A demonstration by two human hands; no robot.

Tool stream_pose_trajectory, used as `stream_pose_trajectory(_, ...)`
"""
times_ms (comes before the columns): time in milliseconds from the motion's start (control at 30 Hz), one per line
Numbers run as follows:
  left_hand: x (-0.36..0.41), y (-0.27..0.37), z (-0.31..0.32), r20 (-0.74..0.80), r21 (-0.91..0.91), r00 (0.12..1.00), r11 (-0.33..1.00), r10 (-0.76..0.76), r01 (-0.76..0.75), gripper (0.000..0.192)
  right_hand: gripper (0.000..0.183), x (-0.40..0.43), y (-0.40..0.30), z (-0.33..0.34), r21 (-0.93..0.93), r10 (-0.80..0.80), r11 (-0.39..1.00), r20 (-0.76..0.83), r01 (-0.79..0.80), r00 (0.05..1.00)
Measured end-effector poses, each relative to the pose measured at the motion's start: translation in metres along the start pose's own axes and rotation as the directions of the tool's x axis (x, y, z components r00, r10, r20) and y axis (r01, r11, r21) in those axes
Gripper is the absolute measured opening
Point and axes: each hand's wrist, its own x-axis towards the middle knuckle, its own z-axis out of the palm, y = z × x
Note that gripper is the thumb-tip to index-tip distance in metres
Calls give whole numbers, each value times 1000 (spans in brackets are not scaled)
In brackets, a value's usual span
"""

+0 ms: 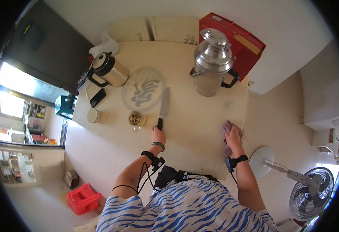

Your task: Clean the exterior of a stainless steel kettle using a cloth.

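Note:
My left hand is at the near end of a kitchen knife's black handle, its fingers closed around the butt. The knife's broad blade lies along the tabletop, tip pointing away from me. Bunched under my right hand is a mauve cloth, gripped close to the table's right edge. Just left of the knife stands a glass mug with dried pieces in it. Both of my wrists wear black straps with small devices and cables.
On the cream table stand a large steel kettle, a gold vacuum jug, a lidded cup and a black phone. A red gift box leans behind the kettle. A fan and a red stool are on the floor.

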Motion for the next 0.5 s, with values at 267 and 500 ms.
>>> stream_pose_trajectory(267, 60, 87, 15, -199, 107, 978, 993, 64, -43, 37, 54, 5, 8, -1, 5, 35, 999, 38, -35, 999)
stream_pose_trajectory(500, 32, 249, 20, 30, -584, 679, 564, 733, -583, 40, 54, 4, 3, -6, 6, 36, 999, 26, -36, 999)
